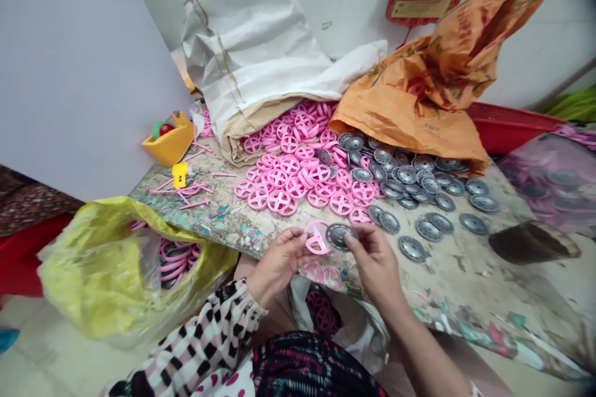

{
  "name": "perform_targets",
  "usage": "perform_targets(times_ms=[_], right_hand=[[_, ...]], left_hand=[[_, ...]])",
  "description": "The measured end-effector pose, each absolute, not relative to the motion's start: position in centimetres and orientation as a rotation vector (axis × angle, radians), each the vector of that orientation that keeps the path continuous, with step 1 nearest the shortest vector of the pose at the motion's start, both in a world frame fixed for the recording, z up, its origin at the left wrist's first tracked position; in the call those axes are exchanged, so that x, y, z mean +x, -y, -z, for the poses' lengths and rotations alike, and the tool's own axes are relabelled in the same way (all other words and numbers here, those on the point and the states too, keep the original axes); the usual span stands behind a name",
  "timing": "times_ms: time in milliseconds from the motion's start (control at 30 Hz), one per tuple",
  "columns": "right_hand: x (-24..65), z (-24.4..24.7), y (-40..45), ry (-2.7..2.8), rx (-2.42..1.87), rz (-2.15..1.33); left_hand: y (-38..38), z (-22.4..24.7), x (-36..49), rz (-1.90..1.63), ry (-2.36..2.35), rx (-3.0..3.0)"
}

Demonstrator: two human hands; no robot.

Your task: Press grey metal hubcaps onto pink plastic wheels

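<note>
both hands (278, 263) (375, 265) raised, pink wheel (316, 237), grey disc (338, 236)

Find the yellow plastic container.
In the head view, the yellow plastic container sits at the far left corner of the stained worktable, left of the heap of pink plastic wheels.

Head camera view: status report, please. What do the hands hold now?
Left hand pinches pink plastic spoked wheel. Right hand holds round grey disc. Yellow plastic bag left of hands, not blocking.

Glossy pink plastic wheel (317, 237); matt metal disc (338, 236)
</note>
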State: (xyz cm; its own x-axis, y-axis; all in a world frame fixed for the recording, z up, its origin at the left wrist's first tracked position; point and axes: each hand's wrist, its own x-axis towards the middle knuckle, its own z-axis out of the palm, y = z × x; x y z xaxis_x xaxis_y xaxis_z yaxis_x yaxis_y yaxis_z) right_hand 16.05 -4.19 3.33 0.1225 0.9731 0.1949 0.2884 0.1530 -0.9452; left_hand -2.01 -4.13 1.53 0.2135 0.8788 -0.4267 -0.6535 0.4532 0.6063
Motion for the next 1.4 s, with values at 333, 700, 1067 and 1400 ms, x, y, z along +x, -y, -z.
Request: perform_targets(times_ms=[333, 700, 1067, 1400], right_hand=[[15.9, -2.0, 6.0, 1.705, -1.467, -0.550], [15.4, -0.9, 6.0, 1.557, -1.484, -1.020], [18.4, -0.6, 9.7, 2.264, -1.456, -0.760], [22.7, -1.2, 4.3, 2.345, -1.627, 0.039]], left_hand=[[5.1, -1.7, 0.6, -0.998, -0.817, 0.421], [5.4, -0.2, 0.9, -1.017, -0.928, 0.555], [4.7, -0.4, -1.3, -0.866, -0.932, 0.750], [4.0, 1.1, -0.7, -0.894, -1.061, 0.865]])
